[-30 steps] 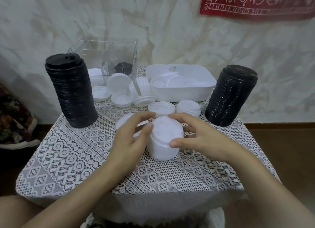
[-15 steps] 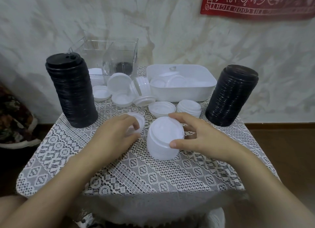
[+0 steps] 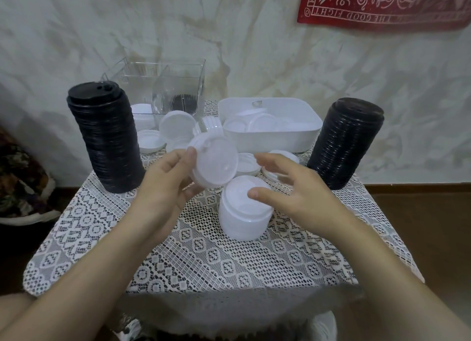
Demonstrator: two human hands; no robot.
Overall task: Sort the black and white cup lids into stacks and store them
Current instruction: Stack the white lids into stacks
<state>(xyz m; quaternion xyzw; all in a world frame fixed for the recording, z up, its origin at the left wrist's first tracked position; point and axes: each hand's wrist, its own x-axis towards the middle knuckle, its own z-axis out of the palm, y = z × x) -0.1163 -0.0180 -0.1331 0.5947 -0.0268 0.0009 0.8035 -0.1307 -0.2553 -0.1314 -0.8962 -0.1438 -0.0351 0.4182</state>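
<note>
While aloft in the left hand [image 3: 163,182], one smooth, round, translucent-white lid [image 3: 215,166].

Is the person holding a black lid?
No, the lid that the left hand holds up is white, and the right hand holds nothing.

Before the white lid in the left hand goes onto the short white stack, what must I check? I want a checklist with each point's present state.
1. Grip: the left hand grips the round white plastic lid, ok.
2. Lid level: not ok, it is tilted.
3. Target: the short stack of white lids stands upright on the lace tablecloth, ok.
4. Stack top free: not ok, the thumb of the open right hand is over it.
5. Lid faces as the stack's lids do: cannot tell.
</note>
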